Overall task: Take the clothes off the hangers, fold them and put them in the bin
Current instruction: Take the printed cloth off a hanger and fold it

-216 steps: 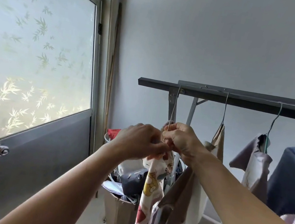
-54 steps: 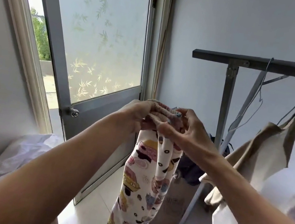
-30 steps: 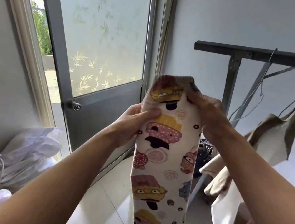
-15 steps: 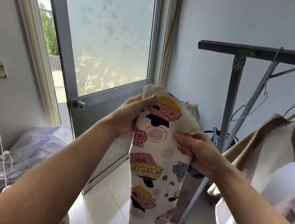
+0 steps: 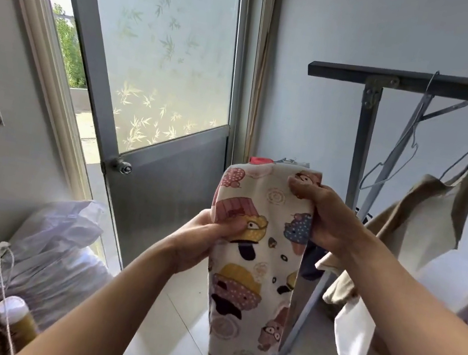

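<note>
cloth (image 5: pixel 253 276) is held up between both hands (cupcake print, hanging down) | left hand (image 5: pixel 200 243) pinched on its left edge | right hand (image 5: pixel 325 217) gripped near its top-right corner | rack (image 5: pixel 362 143) seen just behind right hand

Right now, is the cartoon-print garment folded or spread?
Folded lengthwise: the cartoon-print garment hangs as a narrow strip from the left hand and right hand.

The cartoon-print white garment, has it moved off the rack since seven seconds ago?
Yes. The cartoon-print white garment now hangs from both hands, left of the dark metal rack rail, off its wire hanger.
</note>
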Demonstrator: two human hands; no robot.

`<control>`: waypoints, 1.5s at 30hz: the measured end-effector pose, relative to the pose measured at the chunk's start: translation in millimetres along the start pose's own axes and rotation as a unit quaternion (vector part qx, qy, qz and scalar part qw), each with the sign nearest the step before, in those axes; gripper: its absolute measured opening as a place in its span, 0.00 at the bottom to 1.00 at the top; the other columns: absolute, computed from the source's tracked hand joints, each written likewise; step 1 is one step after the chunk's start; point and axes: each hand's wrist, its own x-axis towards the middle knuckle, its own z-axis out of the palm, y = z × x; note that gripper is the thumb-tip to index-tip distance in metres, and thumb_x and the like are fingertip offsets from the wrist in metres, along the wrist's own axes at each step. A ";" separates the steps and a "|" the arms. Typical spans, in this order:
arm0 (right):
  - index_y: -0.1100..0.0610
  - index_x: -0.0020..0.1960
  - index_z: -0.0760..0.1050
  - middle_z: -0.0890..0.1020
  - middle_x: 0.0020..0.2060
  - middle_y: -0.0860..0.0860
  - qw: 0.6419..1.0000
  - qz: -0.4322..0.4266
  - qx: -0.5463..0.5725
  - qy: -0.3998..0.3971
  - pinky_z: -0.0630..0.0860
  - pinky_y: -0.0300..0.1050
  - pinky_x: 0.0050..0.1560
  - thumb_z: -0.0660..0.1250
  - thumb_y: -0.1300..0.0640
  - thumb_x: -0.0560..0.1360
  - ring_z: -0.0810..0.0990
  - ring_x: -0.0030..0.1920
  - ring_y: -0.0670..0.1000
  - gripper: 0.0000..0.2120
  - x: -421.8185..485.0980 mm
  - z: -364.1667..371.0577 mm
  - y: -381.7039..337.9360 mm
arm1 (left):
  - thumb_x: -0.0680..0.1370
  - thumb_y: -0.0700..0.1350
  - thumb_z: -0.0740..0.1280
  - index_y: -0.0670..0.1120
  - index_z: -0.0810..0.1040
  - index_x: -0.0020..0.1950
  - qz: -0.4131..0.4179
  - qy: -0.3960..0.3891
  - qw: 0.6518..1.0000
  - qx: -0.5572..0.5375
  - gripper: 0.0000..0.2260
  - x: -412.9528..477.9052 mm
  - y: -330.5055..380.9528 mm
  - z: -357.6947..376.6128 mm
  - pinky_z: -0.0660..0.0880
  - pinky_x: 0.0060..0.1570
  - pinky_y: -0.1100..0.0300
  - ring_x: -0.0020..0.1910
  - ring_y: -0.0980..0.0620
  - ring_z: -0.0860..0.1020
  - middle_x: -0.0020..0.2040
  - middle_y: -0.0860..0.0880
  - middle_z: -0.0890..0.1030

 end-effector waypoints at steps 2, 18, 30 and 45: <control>0.60 0.61 0.76 0.82 0.52 0.60 0.998 0.017 0.005 -0.060 0.81 0.56 0.52 0.78 0.54 0.64 0.83 0.51 0.59 0.27 -6.7 -6.4 6.0 | 0.74 0.47 0.71 0.39 0.80 0.59 0.003 0.011 1.000 -0.012 0.17 1.2 8.1 3.7 0.81 0.53 0.49 0.54 0.39 0.82 0.57 0.37 0.82; 0.59 0.66 0.69 0.83 0.48 0.58 0.972 -0.031 -0.205 0.112 0.82 0.49 0.41 0.71 0.66 0.72 0.85 0.46 0.56 0.24 -12.1 -4.4 33.0 | 0.74 0.37 0.72 0.42 0.76 0.64 -0.056 -0.006 0.992 0.111 0.18 9.5 37.3 -12.4 0.80 0.48 0.54 0.51 0.46 0.83 0.54 0.43 0.84; 0.56 0.76 0.56 0.77 0.57 0.61 0.984 -0.014 -0.104 0.146 0.78 0.52 0.53 0.72 0.67 0.70 0.79 0.54 0.58 0.40 -10.3 -10.0 24.6 | 0.73 0.28 0.69 0.41 0.72 0.68 0.016 0.114 0.993 -0.014 0.24 9.5 37.4 7.0 0.83 0.43 0.56 0.46 0.46 0.82 0.54 0.40 0.79; 0.53 0.49 0.76 0.80 0.43 0.51 0.881 -0.140 -0.414 0.183 0.80 0.36 0.43 0.65 0.63 0.78 0.81 0.44 0.48 0.05 -21.6 -3.3 6.1 | 0.75 0.42 0.69 0.52 0.78 0.47 0.092 0.103 0.878 0.459 0.05 9.5 51.8 -11.8 0.77 0.48 0.58 0.48 0.50 0.78 0.46 0.49 0.78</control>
